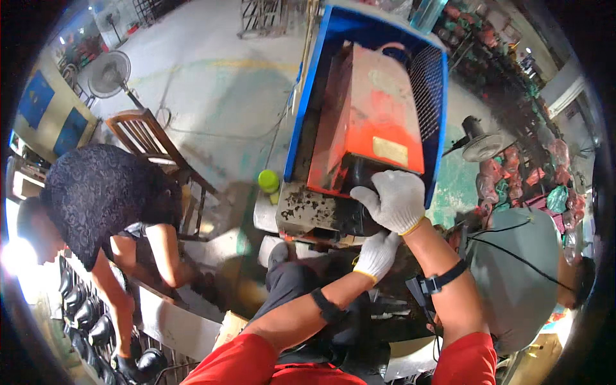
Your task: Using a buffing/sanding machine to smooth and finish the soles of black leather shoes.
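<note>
Both my hands wear white knit gloves. My right hand (398, 200) is at the front of an orange-red machine housing (378, 144), its thumb pointing left and its fingers bent over a dark thing (360, 217). Just below, my left hand (377, 255) reaches up to the underside of that dark thing, its fingers mostly hidden. Shadow and gloves keep me from making out what the dark thing is. The housing sits inside a blue plastic crate (300, 125) that is open toward me. Beneath my hands is a worn, stained metal machine base (307, 208).
A lime-green container (268, 179) stands left of the base. At left a person in a dark patterned shirt (112, 199) bends over black rounded pieces (86, 314) near a wooden chair (144, 135). A person in grey (516, 276) is close at right, below a fan (482, 147).
</note>
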Demonstrator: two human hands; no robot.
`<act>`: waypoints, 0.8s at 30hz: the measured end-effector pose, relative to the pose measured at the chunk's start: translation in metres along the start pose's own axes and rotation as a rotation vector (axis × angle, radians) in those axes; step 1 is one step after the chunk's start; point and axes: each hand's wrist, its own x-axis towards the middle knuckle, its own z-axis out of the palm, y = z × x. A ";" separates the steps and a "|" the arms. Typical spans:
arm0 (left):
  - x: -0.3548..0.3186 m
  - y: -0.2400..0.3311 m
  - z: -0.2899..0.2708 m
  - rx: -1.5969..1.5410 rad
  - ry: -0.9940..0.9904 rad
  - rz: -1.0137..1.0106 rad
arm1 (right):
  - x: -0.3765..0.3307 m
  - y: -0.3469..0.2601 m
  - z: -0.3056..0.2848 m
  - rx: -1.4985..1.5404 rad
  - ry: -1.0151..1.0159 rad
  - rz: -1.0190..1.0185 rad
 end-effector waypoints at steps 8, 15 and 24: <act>0.028 -0.049 0.010 0.498 0.260 0.500 | 0.010 -0.007 0.009 -0.035 0.129 -0.067; -0.067 -0.057 -0.050 0.565 0.111 0.739 | -0.004 -0.026 -0.020 0.033 0.021 -0.027; -0.118 -0.042 -0.122 0.203 -0.218 0.086 | -0.041 -0.070 -0.030 0.126 0.296 0.107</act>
